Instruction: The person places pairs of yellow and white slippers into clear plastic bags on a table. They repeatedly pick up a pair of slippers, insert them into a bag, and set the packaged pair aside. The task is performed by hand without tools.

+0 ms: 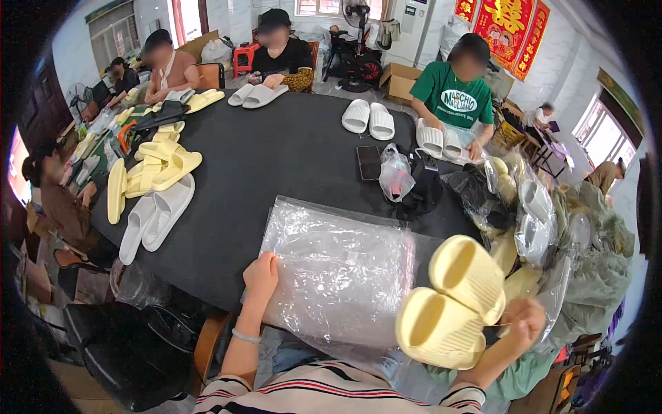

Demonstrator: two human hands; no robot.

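Note:
Closed on the left edge of a stack of clear plastic bags [338, 269] is my left hand [262, 277]. The bags lie at the near table edge and overhang toward my lap. To their right, a pair of pale yellow slippers [452, 303] covers part of the bags' right side. My right hand [522, 322] is closed just right of the slippers, pinching a thin strand that runs toward them. Where the strand meets the slippers is hard to make out.
Bagged slippers [534, 214] are heaped on the right beside green cloth [596, 276]. A phone [369, 163] and small plastic bag [396, 174] lie mid-table. Yellow slippers [162, 162] and a grey pair [158, 214] sit at left. Co-workers handle slippers across the black table [276, 152].

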